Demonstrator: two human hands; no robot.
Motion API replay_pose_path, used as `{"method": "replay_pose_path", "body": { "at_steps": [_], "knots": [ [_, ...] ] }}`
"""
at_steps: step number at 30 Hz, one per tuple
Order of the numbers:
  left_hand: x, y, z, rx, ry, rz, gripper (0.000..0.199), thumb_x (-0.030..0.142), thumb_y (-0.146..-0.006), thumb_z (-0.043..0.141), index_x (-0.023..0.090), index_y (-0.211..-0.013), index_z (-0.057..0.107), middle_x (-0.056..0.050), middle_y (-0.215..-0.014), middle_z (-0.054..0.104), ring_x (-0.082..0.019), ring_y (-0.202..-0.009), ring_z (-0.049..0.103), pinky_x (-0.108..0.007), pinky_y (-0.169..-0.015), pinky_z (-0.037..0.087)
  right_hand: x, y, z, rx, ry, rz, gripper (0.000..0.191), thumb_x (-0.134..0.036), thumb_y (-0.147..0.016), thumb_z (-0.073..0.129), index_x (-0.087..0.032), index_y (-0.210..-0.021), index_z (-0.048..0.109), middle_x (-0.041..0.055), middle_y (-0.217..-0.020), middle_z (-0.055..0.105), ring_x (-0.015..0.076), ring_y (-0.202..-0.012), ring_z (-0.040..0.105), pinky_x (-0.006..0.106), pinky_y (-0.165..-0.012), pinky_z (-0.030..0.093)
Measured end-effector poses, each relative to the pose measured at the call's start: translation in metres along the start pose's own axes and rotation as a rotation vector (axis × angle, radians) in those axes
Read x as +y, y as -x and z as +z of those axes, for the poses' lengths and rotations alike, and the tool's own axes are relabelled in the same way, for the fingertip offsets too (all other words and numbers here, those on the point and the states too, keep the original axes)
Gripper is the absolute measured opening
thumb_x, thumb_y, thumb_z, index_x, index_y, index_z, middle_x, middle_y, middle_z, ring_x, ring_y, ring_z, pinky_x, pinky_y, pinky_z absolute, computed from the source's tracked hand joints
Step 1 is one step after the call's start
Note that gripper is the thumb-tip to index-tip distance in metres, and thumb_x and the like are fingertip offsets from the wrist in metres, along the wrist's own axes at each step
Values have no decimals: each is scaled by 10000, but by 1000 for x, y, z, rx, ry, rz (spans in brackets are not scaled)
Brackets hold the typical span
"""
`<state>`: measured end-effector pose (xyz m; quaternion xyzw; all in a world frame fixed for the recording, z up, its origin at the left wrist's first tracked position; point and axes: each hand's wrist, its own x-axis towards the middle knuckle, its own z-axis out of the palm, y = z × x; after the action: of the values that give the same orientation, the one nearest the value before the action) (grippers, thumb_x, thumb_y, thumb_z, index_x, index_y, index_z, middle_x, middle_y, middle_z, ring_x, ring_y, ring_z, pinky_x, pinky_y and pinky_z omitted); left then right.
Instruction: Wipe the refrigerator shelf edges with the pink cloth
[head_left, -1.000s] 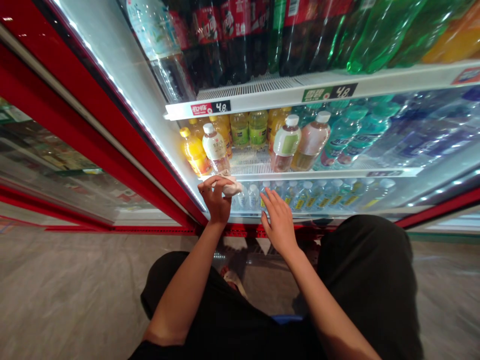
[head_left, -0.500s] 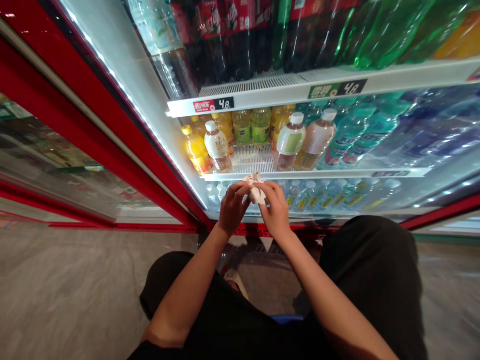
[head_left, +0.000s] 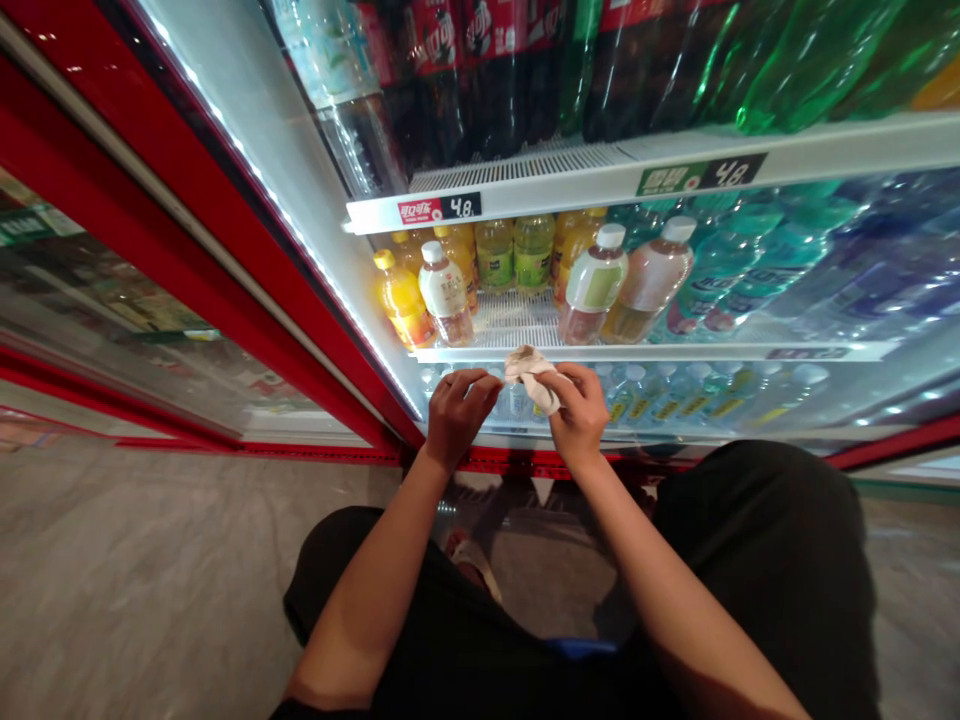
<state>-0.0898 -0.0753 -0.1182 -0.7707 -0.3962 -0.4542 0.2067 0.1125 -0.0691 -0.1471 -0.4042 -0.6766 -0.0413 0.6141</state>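
A crumpled, off-white tissue [head_left: 541,392] with darker smudges is pinched between the thumb and fingers of my right hand [head_left: 581,412]. It hangs in front of the cooler's lower shelf edge. Just left of it, my left hand [head_left: 459,410] is closed with its fingertips drawn together. Those fingertips end close to the tissue's left side; whether they hold anything is too small to tell. Beyond both hands is the shelf [head_left: 517,320] with a gap between a small white-capped bottle [head_left: 445,295] and a larger white-capped bottle with a green label [head_left: 595,285].
Yellow juice bottles [head_left: 403,300] and teal bottles [head_left: 724,270] share this shelf. Above, a price-tagged shelf edge [head_left: 555,190] carries cola bottles [head_left: 517,90]. Clear bottles [head_left: 667,390] line the bottom. A red door frame [head_left: 300,320] rises at left. My bent knee [head_left: 765,530] is at right.
My hands have moved apart. The tissue, held by both hands before, has gone right with my right hand and now hangs looser. My left hand has drawn slightly left.
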Motion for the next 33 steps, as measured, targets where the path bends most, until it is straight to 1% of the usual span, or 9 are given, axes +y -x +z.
{"method": "replay_pose_path", "body": {
  "at_steps": [3,10,15,17,20,23,26,30,33],
  "knots": [
    [1,1,-1,7,-13,29,50,224,-1053,668,249,-1072,707,-35,-972,765,-179,-902,752,-322,-882,593,-3,-7,-4,57,85,82,362,-135,-982,559,-310,-1191,797,85,-1193,684,257,-1115,687,438,-965,611],
    [1,3,3,-26,35,-41,174,239,-1060,666,239,-1232,693,-64,-1071,792,-195,-1012,778,-332,-921,615,-3,5,3,-196,34,22,535,-147,-991,518,-348,-1467,657,110,-1367,651,306,-1294,630,540,-1132,559],
    [3,3,8,-60,48,-39,236,229,-1073,628,238,-1300,695,-73,-1086,802,-199,-1003,784,-336,-941,615,4,20,-3,-111,102,64,484,-229,-1008,573,-290,-1487,603,164,-1357,622,328,-1258,661,511,-979,653],
    [3,4,11,-87,34,-40,251,244,-1081,614,230,-1320,687,-83,-1101,801,-206,-1018,782,-340,-941,614,1,16,-2,-98,118,65,538,-224,-995,589,-278,-1530,563,178,-1385,615,339,-1294,651,527,-1024,634],
    [2,6,16,-97,-4,-8,227,252,-1090,576,207,-1279,692,-98,-1093,796,-218,-1004,780,-342,-903,618,-5,7,3,-202,78,8,577,-180,-987,575,-264,-1557,548,189,-1524,578,335,-1400,606,517,-1135,571],
    [2,6,16,-62,-33,40,189,205,-1075,560,189,-1186,713,-103,-1051,791,-219,-928,775,-337,-836,620,-5,0,3,-281,43,-82,420,-151,-1012,536,-256,-1391,684,164,-1500,628,290,-1344,650,437,-1081,596],
    [3,2,12,-51,-19,22,198,165,-1063,587,205,-1203,721,-81,-1031,788,-204,-940,772,-331,-856,615,2,-4,-7,-177,106,-71,294,-178,-1034,545,-249,-1242,741,142,-1300,720,260,-1167,718,400,-967,632],
    [6,-4,6,-17,21,-3,196,148,-1049,635,212,-1213,723,-60,-1001,783,-195,-930,764,-328,-862,607,7,-10,-17,12,199,63,265,-261,-1040,585,-241,-1263,728,139,-1221,717,266,-1101,725,428,-931,637],
    [7,-6,4,6,28,3,152,135,-1038,653,199,-1154,727,-59,-983,782,-197,-915,762,-328,-847,599,3,-10,-13,-26,157,56,269,-248,-1035,588,-237,-1269,720,140,-1233,706,265,-1124,713,425,-949,627]
  ]
}}
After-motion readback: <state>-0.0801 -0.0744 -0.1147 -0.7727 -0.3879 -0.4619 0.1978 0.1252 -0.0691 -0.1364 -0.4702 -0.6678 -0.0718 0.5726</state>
